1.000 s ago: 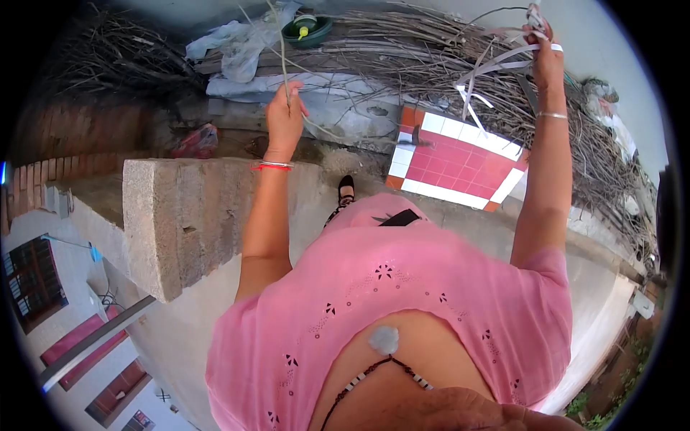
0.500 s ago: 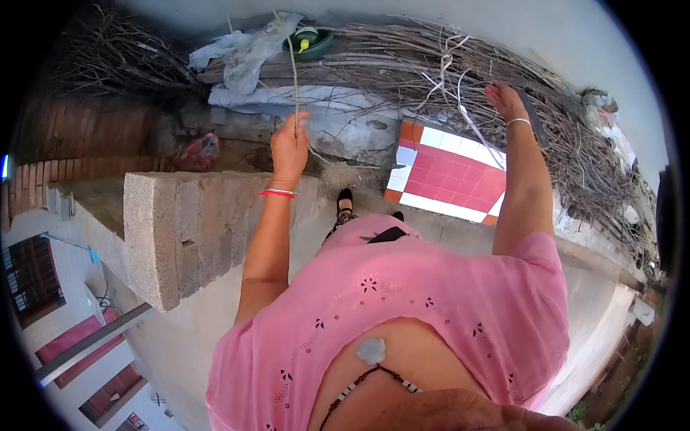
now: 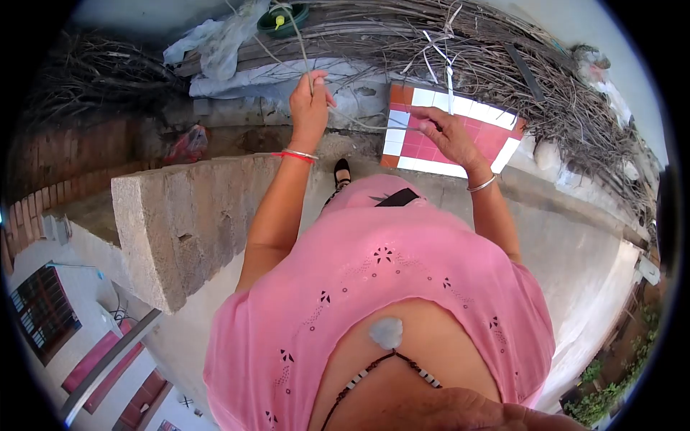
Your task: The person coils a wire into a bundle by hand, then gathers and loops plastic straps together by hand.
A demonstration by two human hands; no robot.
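My left hand [image 3: 309, 111] is closed around a thin pale cord [image 3: 300, 44], in front of the woodpile. Above that hand the cord runs up past a green basin [image 3: 283, 21]. Below, its slack part sags to the right toward my right hand [image 3: 453, 140]. The fingers and thumb of my right hand pinch the cord's far stretch, over a red-and-white tiled panel [image 3: 471, 129]. White plastic strips [image 3: 450, 79] hang from the sticks behind that hand.
A long pile of thin sticks [image 3: 359, 32] lies along the wall, with crumpled plastic sheeting [image 3: 219, 54] at its left. A dark flat slat [image 3: 525, 72] rests on the sticks. A rough concrete wall [image 3: 194, 230] stands at my left, and a red plastic bag [image 3: 188, 144] lies beyond it.
My right hand has come down and left from the dark slat and now pinches the cord. My left hand has shifted slightly right and up, still holding the cord.
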